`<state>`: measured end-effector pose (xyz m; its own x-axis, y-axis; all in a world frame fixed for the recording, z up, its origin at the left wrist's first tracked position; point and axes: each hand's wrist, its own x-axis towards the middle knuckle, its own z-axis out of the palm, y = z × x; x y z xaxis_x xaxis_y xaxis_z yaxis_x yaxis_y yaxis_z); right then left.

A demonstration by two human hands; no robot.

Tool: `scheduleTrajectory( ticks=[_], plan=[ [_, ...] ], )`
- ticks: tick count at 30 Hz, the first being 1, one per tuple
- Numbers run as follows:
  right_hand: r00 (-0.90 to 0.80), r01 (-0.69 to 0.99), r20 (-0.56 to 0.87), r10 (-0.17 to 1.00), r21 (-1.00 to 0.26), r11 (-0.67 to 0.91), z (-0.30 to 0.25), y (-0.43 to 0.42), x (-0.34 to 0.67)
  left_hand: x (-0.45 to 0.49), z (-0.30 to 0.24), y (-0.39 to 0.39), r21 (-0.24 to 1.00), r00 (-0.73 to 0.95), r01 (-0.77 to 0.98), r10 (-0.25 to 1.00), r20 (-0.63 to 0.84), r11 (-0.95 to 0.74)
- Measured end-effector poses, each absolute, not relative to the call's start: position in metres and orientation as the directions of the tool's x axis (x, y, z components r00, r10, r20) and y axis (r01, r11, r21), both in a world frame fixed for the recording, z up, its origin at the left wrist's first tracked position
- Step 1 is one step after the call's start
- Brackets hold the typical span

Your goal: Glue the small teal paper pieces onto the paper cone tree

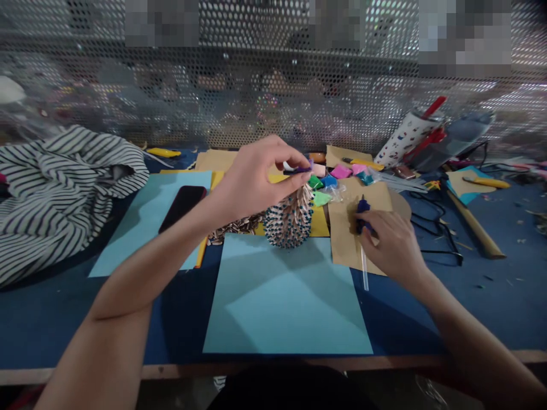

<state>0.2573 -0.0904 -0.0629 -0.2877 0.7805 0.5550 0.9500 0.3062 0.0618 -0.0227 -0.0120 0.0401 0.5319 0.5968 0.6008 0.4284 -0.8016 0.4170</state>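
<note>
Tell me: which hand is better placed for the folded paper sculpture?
Left hand, probably: it pinches a purple piece just above the folded paper sculpture; the right hand sits farther away.

The camera is worn on the person's head, so it looks from above the near edge of the work table (179, 370) and faces forward and down. The left hand (256, 176) and the right hand (393, 247) are close under it, in the middle of the view, and the forearms come in from the lower corners. The table top goes away from the camera up to a perforated metal screen (273, 97), which stands farther off and fills the top part of the view.
</note>
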Motion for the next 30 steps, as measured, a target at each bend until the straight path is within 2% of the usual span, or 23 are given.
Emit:
scheduleTrajectory(
  ticks=[3, 8, 15, 23, 30],
  plan=[
    [-0.398, 0.857, 0.618, 0.679, -0.014, 0.515, -0.059, -0.092, 0.228, -0.021, 0.035, -0.003, 0.440, 0.581, 0.405, 0.597, 0.553, -0.802],
    [-0.512, 0.748, 0.616, 0.598, -0.023, 0.664, -0.074, -0.109, 0.186, -0.017, 0.033, 0.000, 0.443, 0.563, 0.423, 0.613, 0.555, -0.790],
    [-0.659, 0.694, 0.526, 0.538, 0.148, 0.705, -0.100, -0.133, 0.165, -0.012, 0.049, 0.005, 0.471, 0.540, 0.460, 0.658, 0.525, -0.753],
    [-0.695, 0.676, 0.449, 0.561, 0.143, 0.723, -0.114, -0.137, 0.165, -0.005, 0.051, 0.006, 0.479, 0.519, 0.488, 0.684, 0.512, -0.729],
    [-0.700, 0.676, 0.426, 0.574, 0.136, 0.724, -0.121, -0.139, 0.164, -0.005, 0.040, 0.006, 0.514, 0.493, 0.434, 0.673, 0.552, -0.740]
  ],
)
